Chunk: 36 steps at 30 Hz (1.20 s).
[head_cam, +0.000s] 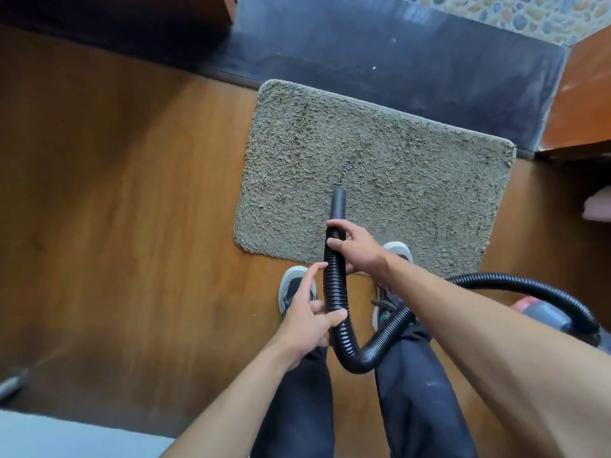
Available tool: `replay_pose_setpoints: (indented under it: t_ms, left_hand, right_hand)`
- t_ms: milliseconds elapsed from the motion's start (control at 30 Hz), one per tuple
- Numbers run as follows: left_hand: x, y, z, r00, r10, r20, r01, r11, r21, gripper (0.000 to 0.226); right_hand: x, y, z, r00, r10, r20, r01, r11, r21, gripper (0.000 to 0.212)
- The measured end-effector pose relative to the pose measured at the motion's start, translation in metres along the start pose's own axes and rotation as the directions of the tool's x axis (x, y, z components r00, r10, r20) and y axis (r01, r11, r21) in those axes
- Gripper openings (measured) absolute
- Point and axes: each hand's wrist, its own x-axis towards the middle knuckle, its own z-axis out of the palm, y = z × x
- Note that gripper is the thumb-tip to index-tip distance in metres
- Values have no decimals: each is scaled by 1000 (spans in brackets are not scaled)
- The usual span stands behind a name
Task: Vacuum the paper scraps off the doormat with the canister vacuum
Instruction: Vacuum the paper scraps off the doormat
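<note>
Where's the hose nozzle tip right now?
In the head view, the smooth black nozzle tip is over the shaggy grey doormat, near its middle, just beyond the right hand.

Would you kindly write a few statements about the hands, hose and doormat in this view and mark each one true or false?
1. Both hands grip the black ribbed hose. True: the right hand is nearer the nozzle, the left hand lower.
2. The nozzle points at the wooden floor. False: it is over the doormat.
3. Large paper scraps litter the doormat. False: none are visible.
4. The hose loops between the person's legs. True.
</note>
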Motion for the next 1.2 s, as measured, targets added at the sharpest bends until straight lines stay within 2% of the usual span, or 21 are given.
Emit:
replay_pose_setpoints:
  t_ms: [233,333,433,533,633,800,967,1067,1200]
  left_hand:
    - [-23,17,13,988,129,80,-138,983,123,77]
    - [-23,28,20,967,216,139,-242,947,213,80]
    - [-18,39,37,936,294,195,-349,857,378,82]
    - [-14,46,62,908,324,267,-419,721,552,83]
    - [-13,50,98,878,301,371,-478,583,657,83]
    - [-13,46,150,823,219,524,-563,431,705,83]
    - [-22,31,197,766,99,635,-630,309,712,81]
    - [-24,20,222,734,46,678,-671,208,712,81]
    - [-27,0,262,712,-54,700,-691,121,713,83]
  right_hand:
    - [-53,-17,-29,989,-137,-51,142,986,93,43]
    - [-71,-19,-47,978,-185,-95,198,968,154,47]
    - [-89,-13,-75,963,-227,-144,255,941,222,53]
    - [-109,3,-103,942,-253,-222,307,916,259,54]
    - [-133,31,-131,910,-234,-342,348,879,325,52]
    - [-164,80,-159,842,-161,-514,426,783,453,50]
    - [-192,123,-175,730,-110,-675,478,787,389,57]
    - [-210,151,-186,695,-76,-715,500,766,405,60]
    - [-235,194,-202,640,-18,-768,534,730,427,63]
